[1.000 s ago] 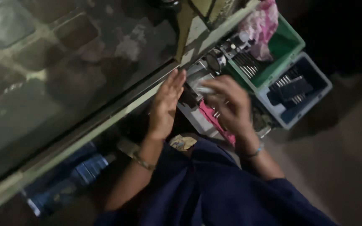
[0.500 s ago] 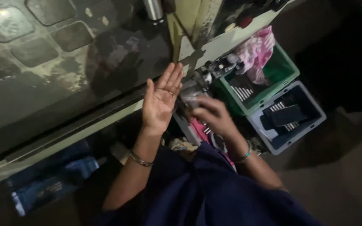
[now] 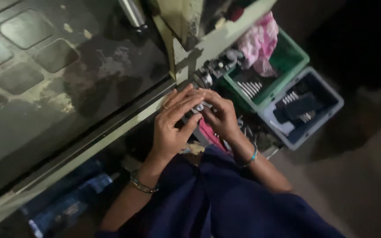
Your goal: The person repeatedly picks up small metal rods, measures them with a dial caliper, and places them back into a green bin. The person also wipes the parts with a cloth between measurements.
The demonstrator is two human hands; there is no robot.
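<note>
Dark, worn metal forms the machine bed [image 3: 58, 88], edged by a pale green frame rail [image 3: 111, 136]. Beside it sit a green bin [image 3: 294, 66] with a pink cloth [image 3: 256, 42] and a grey bin [image 3: 327, 110] of dark parts. Left hand [image 3: 170, 128] and right hand [image 3: 219, 117] meet at the rail, fingers curled round a small metal piece [image 3: 198, 108]; the grip itself cannot be made out.

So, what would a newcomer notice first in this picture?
Two bare hands, left hand and right hand, meet over a small metal part at the edge of a pale green machine frame. To the right sit a green bin with a pink cloth and a grey-blue bin.
</note>
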